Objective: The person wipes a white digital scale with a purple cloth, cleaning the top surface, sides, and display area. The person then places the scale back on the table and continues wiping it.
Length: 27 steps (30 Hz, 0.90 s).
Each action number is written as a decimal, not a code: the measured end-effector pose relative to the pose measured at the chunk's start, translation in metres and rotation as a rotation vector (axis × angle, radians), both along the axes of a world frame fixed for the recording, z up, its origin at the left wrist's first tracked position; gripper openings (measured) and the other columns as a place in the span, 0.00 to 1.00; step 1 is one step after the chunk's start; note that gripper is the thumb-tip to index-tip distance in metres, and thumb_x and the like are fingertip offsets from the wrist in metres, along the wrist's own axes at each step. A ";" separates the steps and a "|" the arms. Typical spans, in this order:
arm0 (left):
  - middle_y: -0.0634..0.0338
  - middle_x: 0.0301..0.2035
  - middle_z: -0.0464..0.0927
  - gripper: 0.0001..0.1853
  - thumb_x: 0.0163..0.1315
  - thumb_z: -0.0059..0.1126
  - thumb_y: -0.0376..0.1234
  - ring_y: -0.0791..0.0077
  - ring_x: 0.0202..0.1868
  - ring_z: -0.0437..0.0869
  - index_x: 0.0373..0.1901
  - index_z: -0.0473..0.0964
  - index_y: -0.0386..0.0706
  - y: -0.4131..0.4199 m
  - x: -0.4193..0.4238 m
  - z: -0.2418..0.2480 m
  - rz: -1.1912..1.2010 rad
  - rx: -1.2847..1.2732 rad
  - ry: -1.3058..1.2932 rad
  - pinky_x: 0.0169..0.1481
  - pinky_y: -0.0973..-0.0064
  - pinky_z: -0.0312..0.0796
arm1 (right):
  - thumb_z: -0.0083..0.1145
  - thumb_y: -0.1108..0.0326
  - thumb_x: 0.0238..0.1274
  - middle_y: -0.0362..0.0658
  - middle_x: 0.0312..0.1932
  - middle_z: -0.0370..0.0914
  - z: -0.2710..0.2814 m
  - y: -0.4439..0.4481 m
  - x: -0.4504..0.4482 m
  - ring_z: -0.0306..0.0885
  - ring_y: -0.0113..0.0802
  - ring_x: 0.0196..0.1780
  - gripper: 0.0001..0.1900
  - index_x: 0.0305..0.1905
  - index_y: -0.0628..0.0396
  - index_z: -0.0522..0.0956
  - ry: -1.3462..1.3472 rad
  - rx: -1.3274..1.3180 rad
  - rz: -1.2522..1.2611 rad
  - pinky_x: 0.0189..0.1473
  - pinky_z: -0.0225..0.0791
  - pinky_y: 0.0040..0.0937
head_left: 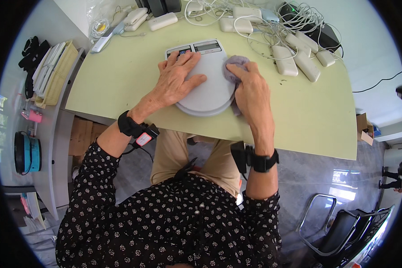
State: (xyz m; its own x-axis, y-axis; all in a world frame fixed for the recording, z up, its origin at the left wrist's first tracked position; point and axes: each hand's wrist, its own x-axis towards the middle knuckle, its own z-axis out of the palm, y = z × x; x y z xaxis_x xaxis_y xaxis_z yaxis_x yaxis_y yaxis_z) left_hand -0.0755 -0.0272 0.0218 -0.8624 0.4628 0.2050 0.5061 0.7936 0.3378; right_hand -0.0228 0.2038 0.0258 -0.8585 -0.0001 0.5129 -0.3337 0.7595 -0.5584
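A white kitchen scale with a round platform lies on the pale green tabletop, its display and button panel facing the far side. Spread over the scale's left part, my left hand rests with fingers apart, the fingertips by the buttons. My right hand grips a bunched greyish-purple cloth against the scale's right edge. Part of the cloth hangs down below that hand along the rim. Both wrists wear black straps with small devices.
Several white power banks and tangled white cables cover the back right of the table. More power banks lie at the back left. A yellow basket of papers stands on the left-hand desk. Black chairs are at lower right.
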 end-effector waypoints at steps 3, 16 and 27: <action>0.49 0.78 0.65 0.40 0.74 0.58 0.54 0.47 0.80 0.56 0.80 0.66 0.42 -0.017 -0.004 0.002 -0.125 0.026 -0.024 0.82 0.51 0.44 | 0.53 0.86 0.56 0.57 0.53 0.79 0.001 -0.008 0.035 0.82 0.60 0.54 0.24 0.55 0.55 0.87 -0.051 -0.107 0.034 0.52 0.79 0.52; 0.51 0.79 0.65 0.42 0.67 0.64 0.55 0.47 0.84 0.53 0.79 0.69 0.45 -0.041 -0.009 0.006 -0.312 0.072 -0.121 0.85 0.49 0.39 | 0.50 0.84 0.60 0.57 0.55 0.80 -0.002 -0.026 -0.008 0.82 0.60 0.55 0.22 0.55 0.57 0.87 -0.100 0.032 -0.065 0.55 0.77 0.52; 0.51 0.79 0.65 0.44 0.67 0.63 0.58 0.48 0.84 0.52 0.80 0.69 0.46 -0.041 -0.008 0.004 -0.306 0.076 -0.116 0.84 0.49 0.40 | 0.56 0.84 0.54 0.56 0.50 0.77 0.004 -0.021 0.068 0.82 0.60 0.51 0.21 0.52 0.56 0.87 -0.106 0.105 -0.030 0.49 0.79 0.52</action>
